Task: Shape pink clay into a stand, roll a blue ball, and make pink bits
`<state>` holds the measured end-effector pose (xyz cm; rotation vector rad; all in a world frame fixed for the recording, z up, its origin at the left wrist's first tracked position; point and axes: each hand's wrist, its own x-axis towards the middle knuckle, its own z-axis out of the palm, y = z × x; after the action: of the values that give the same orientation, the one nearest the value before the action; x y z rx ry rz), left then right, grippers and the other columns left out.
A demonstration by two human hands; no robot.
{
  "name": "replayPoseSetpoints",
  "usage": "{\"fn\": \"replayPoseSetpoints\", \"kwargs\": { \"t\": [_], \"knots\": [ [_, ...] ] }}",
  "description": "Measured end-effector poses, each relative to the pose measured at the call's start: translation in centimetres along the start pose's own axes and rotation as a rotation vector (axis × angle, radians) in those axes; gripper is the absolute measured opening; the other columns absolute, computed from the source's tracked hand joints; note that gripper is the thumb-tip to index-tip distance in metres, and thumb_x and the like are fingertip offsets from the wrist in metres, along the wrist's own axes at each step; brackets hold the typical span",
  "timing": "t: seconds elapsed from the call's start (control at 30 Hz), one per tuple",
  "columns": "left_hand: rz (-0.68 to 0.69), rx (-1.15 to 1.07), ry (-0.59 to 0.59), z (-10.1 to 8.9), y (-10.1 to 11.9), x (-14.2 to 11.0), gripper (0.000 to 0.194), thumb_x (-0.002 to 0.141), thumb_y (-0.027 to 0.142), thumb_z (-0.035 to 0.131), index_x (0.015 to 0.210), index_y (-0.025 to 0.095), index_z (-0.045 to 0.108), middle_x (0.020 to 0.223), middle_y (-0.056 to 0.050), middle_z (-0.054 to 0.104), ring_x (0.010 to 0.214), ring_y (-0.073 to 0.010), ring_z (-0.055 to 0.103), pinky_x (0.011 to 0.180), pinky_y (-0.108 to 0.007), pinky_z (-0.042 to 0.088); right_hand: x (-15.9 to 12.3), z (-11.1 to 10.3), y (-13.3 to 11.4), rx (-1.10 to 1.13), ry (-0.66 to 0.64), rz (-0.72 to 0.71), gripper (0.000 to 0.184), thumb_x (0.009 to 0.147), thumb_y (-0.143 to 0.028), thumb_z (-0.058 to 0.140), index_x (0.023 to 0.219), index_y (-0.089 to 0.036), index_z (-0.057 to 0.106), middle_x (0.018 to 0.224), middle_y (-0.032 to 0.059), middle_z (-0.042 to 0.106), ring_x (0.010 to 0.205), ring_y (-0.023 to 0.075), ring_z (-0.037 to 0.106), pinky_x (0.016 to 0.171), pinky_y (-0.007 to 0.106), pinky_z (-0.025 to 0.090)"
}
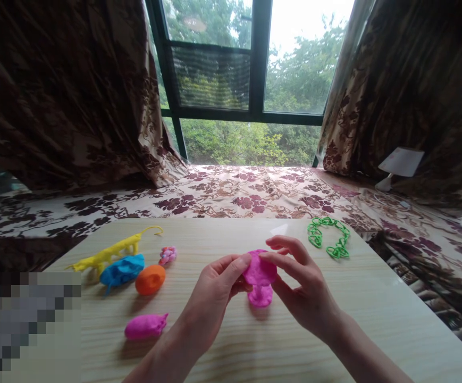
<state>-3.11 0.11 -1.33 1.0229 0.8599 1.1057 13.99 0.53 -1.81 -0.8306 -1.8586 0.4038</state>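
Note:
A bright pink piece of modelling clay (259, 274) is between my hands over the table. Its upper part is wide and flattened, and a narrower neck joins it to a smaller rounded part below. My left hand (225, 279) pinches the upper part at its left edge, thumb on the near face, with the other fingers partly hidden behind. Bent around the right side, my right hand (300, 274) has its fingertips on the top right edge and its thumb lower down by the clay.
To the left lie a pink clay lump (145, 326), an orange one (150, 280), a blue one (122, 272), a yellow animal-like figure (111, 252) and a small beaded cluster (167, 255). A green chain (328, 236) lies at the table's (223, 234) back right.

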Motion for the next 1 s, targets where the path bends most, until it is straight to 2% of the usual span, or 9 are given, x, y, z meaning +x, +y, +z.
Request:
{"fn": "replayPoseSetpoints", "kwargs": {
  "t": [0.07, 0.17, 0.27, 0.4, 0.5, 0.73, 0.87, 1.0],
  "knots": [
    [0.073, 0.118, 0.060, -0.1, 0.1, -0.1, 0.027, 0.083, 0.036, 0.047, 0.085, 0.015, 0.065, 0.076, -0.004, 0.062, 0.071, -0.0136, 0.054, 0.070, -0.028, 0.044, 0.0, 0.0, -0.3, 0.017, 0.023, 0.008, 0.034, 0.079, -0.010, 0.052, 0.106, -0.029, 0.061, 0.110, 0.0063, 0.051, 0.099, 0.0201, 0.051, 0.082, 0.035, 0.044],
    [0.310, 0.383, 0.154, 0.0, 0.5, -0.3, 0.023, 0.081, 0.030, 0.052, 0.099, 0.021, 0.063, 0.098, -0.004, 0.062, 0.089, -0.0163, 0.055, 0.083, -0.029, 0.042, 0.3, -0.2, -0.6, 0.109, 0.068, 0.066, 0.026, 0.081, -0.012, 0.053, 0.100, -0.026, 0.064, 0.101, 0.0058, 0.053, 0.094, 0.0191, 0.053, 0.079, 0.034, 0.045],
    [0.471, 0.501, 0.094, 0.4, 0.7, -0.6, 0.026, 0.077, 0.020, 0.057, 0.103, 0.025, 0.062, 0.107, -0.002, 0.059, 0.104, -0.0179, 0.051, 0.093, -0.028, 0.037, 0.5, -0.4, -0.9, 0.238, 0.069, 0.124, 0.022, 0.082, -0.016, 0.054, 0.098, -0.025, 0.064, 0.094, 0.0050, 0.056, 0.089, 0.0184, 0.054, 0.076, 0.032, 0.045],
    [0.483, 0.480, 0.066, 0.6, 0.7, -0.6, 0.017, 0.079, 0.019, 0.055, 0.093, 0.023, 0.064, 0.095, -0.002, 0.061, 0.092, -0.0174, 0.055, 0.083, -0.028, 0.042, 0.6, -0.3, -1.1, 0.347, 0.025, 0.200, 0.020, 0.082, -0.021, 0.055, 0.099, -0.024, 0.065, 0.093, 0.0053, 0.057, 0.087, 0.0186, 0.054, 0.074, 0.032, 0.045],
    [0.466, 0.453, 0.067, 0.5, 0.7, -0.6, 0.018, 0.078, 0.019, 0.056, 0.094, 0.023, 0.064, 0.095, -0.003, 0.061, 0.091, -0.0185, 0.056, 0.081, -0.029, 0.043, 0.6, -0.3, -1.1, 0.391, 0.008, 0.243, 0.019, 0.081, -0.025, 0.056, 0.098, -0.024, 0.065, 0.090, 0.0047, 0.059, 0.084, 0.0179, 0.054, 0.075, 0.032, 0.044],
    [0.279, 0.301, 0.050, 0.4, 0.7, -0.6, 0.023, 0.077, 0.026, 0.059, 0.099, 0.022, 0.065, 0.091, -0.004, 0.066, 0.089, -0.0196, 0.059, 0.084, -0.032, 0.043, 0.5, -0.4, -1.3, 0.471, -0.100, 0.326, 0.018, 0.082, -0.028, 0.055, 0.094, -0.021, 0.067, 0.082, 0.0036, 0.060, 0.077, 0.0163, 0.055, 0.071, 0.030, 0.044],
    [0.343, 0.366, 0.034, 0.6, 0.7, -0.6, 0.019, 0.077, 0.024, 0.058, 0.093, 0.022, 0.068, 0.086, -0.003, 0.065, 0.084, -0.0185, 0.057, 0.078, -0.029, 0.044, 0.5, -0.5, -1.4, 0.473, -0.143, 0.357, 0.020, 0.084, -0.030, 0.053, 0.094, -0.020, 0.067, 0.083, 0.0037, 0.060, 0.078, 0.0162, 0.055, 0.071, 0.029, 0.044],
    [0.411, 0.459, 0.044, 0.9, 0.6, -0.8, 0.019, 0.077, 0.019, 0.058, 0.093, 0.024, 0.068, 0.084, -0.002, 0.062, 0.081, -0.0168, 0.056, 0.074, -0.027, 0.043, 0.4, -0.2, -1.1, 0.459, -0.113, 0.383, 0.018, 0.083, -0.030, 0.055, 0.092, -0.020, 0.067, 0.080, 0.0029, 0.060, 0.078, 0.0161, 0.056, 0.071, 0.028, 0.044]
  ]
}}
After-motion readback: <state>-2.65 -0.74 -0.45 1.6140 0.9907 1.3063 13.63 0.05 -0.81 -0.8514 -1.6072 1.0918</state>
